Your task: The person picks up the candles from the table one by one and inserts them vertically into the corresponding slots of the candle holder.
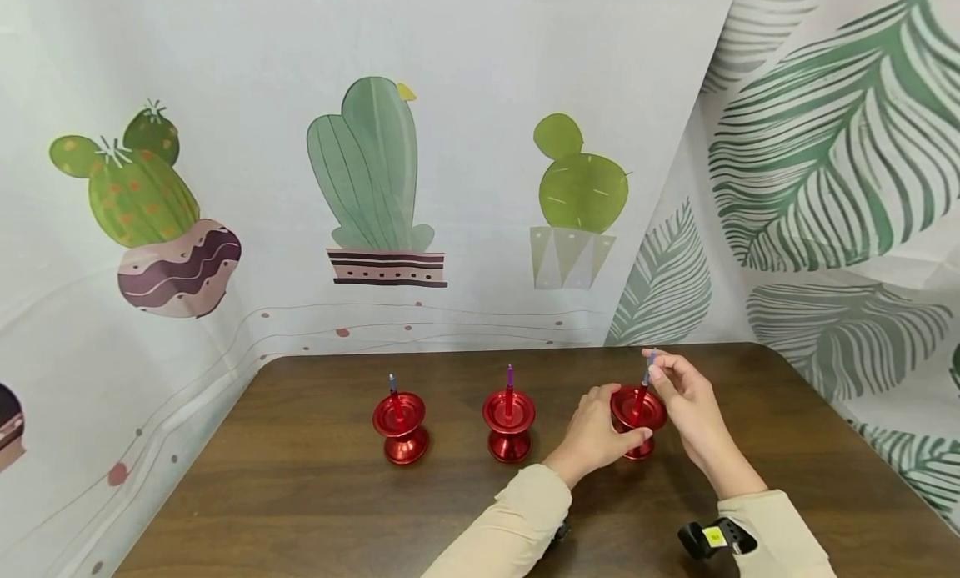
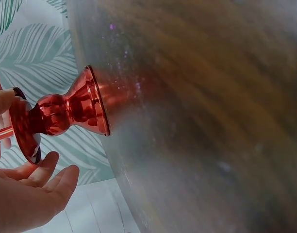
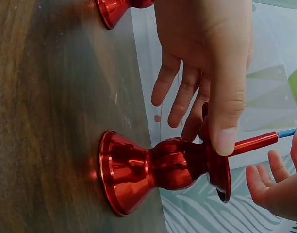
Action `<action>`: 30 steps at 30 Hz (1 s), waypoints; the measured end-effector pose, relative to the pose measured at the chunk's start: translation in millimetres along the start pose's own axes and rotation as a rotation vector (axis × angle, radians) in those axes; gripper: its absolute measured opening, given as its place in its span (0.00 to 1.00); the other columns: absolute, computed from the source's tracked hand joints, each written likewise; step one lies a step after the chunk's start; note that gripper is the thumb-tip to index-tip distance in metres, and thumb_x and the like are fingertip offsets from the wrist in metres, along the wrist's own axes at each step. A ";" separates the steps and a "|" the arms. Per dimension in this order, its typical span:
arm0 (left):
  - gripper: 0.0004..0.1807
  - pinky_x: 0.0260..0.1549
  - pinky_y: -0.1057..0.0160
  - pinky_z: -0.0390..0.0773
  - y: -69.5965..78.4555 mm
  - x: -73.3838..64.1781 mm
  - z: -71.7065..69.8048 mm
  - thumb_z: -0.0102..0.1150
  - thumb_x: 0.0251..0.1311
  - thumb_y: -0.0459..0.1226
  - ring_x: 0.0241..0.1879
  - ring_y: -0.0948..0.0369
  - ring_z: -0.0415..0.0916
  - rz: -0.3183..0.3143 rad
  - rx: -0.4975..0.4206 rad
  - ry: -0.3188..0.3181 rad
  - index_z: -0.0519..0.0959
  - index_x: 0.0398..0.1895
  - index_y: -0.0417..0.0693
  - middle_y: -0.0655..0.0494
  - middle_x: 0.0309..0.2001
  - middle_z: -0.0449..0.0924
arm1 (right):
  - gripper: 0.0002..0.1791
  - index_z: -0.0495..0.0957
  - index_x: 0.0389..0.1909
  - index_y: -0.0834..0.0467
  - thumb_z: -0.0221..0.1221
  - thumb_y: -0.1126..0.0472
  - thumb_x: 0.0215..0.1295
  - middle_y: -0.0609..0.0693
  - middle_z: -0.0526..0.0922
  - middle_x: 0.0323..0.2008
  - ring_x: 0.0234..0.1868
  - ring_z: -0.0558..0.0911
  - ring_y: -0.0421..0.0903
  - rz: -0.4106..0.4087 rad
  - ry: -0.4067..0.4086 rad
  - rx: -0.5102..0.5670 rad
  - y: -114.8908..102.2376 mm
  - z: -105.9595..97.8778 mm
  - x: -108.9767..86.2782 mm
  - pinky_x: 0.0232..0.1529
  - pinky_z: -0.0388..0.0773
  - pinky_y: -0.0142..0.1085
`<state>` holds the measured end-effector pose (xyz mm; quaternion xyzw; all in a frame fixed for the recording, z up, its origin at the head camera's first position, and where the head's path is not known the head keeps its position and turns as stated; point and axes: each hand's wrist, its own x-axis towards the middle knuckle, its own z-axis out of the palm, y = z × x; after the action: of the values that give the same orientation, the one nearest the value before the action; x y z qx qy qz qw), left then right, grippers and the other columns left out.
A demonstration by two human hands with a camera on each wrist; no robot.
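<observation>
Three shiny red candle holders, each with a wide dish and a narrow upright tube, stand in a row. At the rightmost candle holder point(image 3: 173, 162), my left hand point(image 1: 597, 434) holds the dish between thumb and fingers. A thin blue candle point(image 1: 649, 367) stands in that holder's tube, and my right hand point(image 1: 688, 404) pinches it near the top. Part of the dish is hidden by the left hand. In the right wrist view, the candle's lower end point(image 3: 287, 133) meets the tube's mouth. The holder's flared base point(image 2: 92, 102) rests on the table.
The middle candle holder point(image 1: 510, 415) bears a purple candle point(image 1: 511, 376). A blue candle point(image 1: 392, 383) tops the left candle holder point(image 1: 401, 428). All stand on a brown wooden table point(image 1: 322, 495). Behind it hangs a cloth backdrop point(image 1: 480, 144) printed with cacti and leaves.
</observation>
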<state>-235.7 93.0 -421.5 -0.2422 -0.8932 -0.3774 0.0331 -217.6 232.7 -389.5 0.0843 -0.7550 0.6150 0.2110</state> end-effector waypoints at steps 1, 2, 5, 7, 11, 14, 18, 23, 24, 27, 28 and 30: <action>0.36 0.39 0.69 0.73 0.1 0.0 0.0 0.64 0.43 0.51 0.46 0.65 0.65 -0.002 0.000 0.000 0.65 0.56 0.47 0.59 0.46 0.70 | 0.08 0.68 0.37 0.64 0.48 0.61 0.65 0.38 0.72 0.48 0.47 0.71 0.34 -0.004 0.007 -0.011 0.7 0.5 0.2 0.43 0.68 0.20; 0.36 0.39 0.69 0.73 0.4 -0.3 -0.2 0.64 0.43 0.51 0.46 0.65 0.65 -0.004 -0.001 0.001 0.65 0.56 0.47 0.60 0.46 0.70 | 0.08 0.68 0.37 0.64 0.48 0.61 0.65 0.38 0.72 0.47 0.47 0.71 0.34 -0.006 0.015 -0.021 1.5 0.9 0.3 0.43 0.68 0.20; 0.36 0.39 0.69 0.73 0.6 -0.5 0.3 0.64 0.43 0.51 0.46 0.65 0.65 -0.008 -0.001 -0.001 0.65 0.56 0.48 0.60 0.46 0.70 | 0.08 0.68 0.37 0.64 0.48 0.62 0.65 0.37 0.72 0.47 0.47 0.71 0.33 -0.007 0.024 -0.037 4.6 1.7 0.1 0.42 0.69 0.20; 0.36 0.39 0.69 0.73 0.8 -0.6 0.8 0.64 0.43 0.51 0.46 0.65 0.65 -0.007 0.000 -0.001 0.65 0.56 0.48 0.60 0.46 0.70 | 0.07 0.68 0.37 0.62 0.48 0.62 0.65 0.36 0.72 0.47 0.46 0.71 0.33 -0.001 0.024 -0.041 6.8 1.9 -0.7 0.42 0.69 0.20; 0.36 0.40 0.69 0.73 0.6 0.2 1.1 0.64 0.43 0.52 0.46 0.66 0.65 -0.002 0.009 0.003 0.65 0.56 0.48 0.60 0.46 0.70 | 0.08 0.68 0.39 0.62 0.47 0.61 0.66 0.37 0.72 0.47 0.46 0.70 0.33 0.003 0.011 -0.050 9.6 2.6 -2.3 0.41 0.70 0.20; 0.37 0.41 0.70 0.72 -0.1 0.8 1.3 0.64 0.43 0.52 0.46 0.66 0.65 0.002 0.012 0.003 0.65 0.56 0.48 0.60 0.47 0.70 | 0.09 0.67 0.41 0.64 0.45 0.61 0.66 0.40 0.72 0.48 0.45 0.69 0.33 -0.005 0.005 -0.072 10.3 3.7 -2.7 0.41 0.71 0.22; 0.37 0.41 0.70 0.72 -0.8 0.6 1.8 0.64 0.43 0.51 0.46 0.65 0.65 0.008 0.010 0.002 0.65 0.56 0.47 0.59 0.47 0.70 | 0.09 0.66 0.41 0.64 0.44 0.62 0.67 0.40 0.72 0.47 0.44 0.69 0.33 -0.009 -0.007 -0.108 10.1 4.9 -2.8 0.39 0.73 0.25; 0.37 0.40 0.70 0.72 -1.8 1.5 2.6 0.64 0.43 0.51 0.46 0.65 0.65 0.017 0.011 0.010 0.65 0.56 0.47 0.59 0.47 0.70 | 0.11 0.67 0.44 0.64 0.43 0.62 0.67 0.47 0.72 0.48 0.43 0.70 0.34 -0.001 -0.013 -0.132 9.2 5.8 -2.9 0.39 0.75 0.28; 0.37 0.41 0.70 0.72 -2.2 1.8 3.1 0.64 0.43 0.52 0.46 0.65 0.65 0.020 0.013 0.013 0.65 0.56 0.47 0.59 0.47 0.70 | 0.11 0.67 0.45 0.64 0.43 0.62 0.67 0.50 0.72 0.48 0.43 0.70 0.34 -0.003 -0.009 -0.138 9.1 6.2 -3.0 0.39 0.74 0.27; 0.37 0.42 0.69 0.72 -3.2 1.5 4.1 0.62 0.45 0.52 0.47 0.64 0.66 0.028 0.029 0.010 0.63 0.57 0.47 0.58 0.48 0.70 | 0.11 0.68 0.44 0.64 0.45 0.62 0.66 0.57 0.73 0.48 0.44 0.70 0.33 -0.034 0.029 -0.172 9.7 7.2 -3.7 0.40 0.72 0.22; 0.38 0.43 0.67 0.71 -3.4 0.9 4.3 0.62 0.45 0.53 0.48 0.63 0.66 0.026 0.032 0.005 0.62 0.58 0.47 0.57 0.48 0.70 | 0.10 0.68 0.43 0.65 0.46 0.62 0.66 0.58 0.73 0.48 0.45 0.70 0.31 -0.054 0.047 -0.188 10.4 7.1 -4.6 0.41 0.70 0.20; 0.41 0.46 0.64 0.71 -3.3 -1.3 3.8 0.61 0.45 0.54 0.50 0.61 0.66 0.015 0.037 -0.012 0.59 0.61 0.46 0.56 0.51 0.68 | 0.10 0.69 0.41 0.65 0.48 0.63 0.65 0.57 0.74 0.45 0.45 0.68 0.28 -0.098 0.087 -0.243 11.6 6.1 -7.6 0.42 0.66 0.17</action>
<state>-235.6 93.1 -426.6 -0.2505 -0.8983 -0.3593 0.0349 -216.6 228.5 -404.0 0.0683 -0.8091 0.5111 0.2819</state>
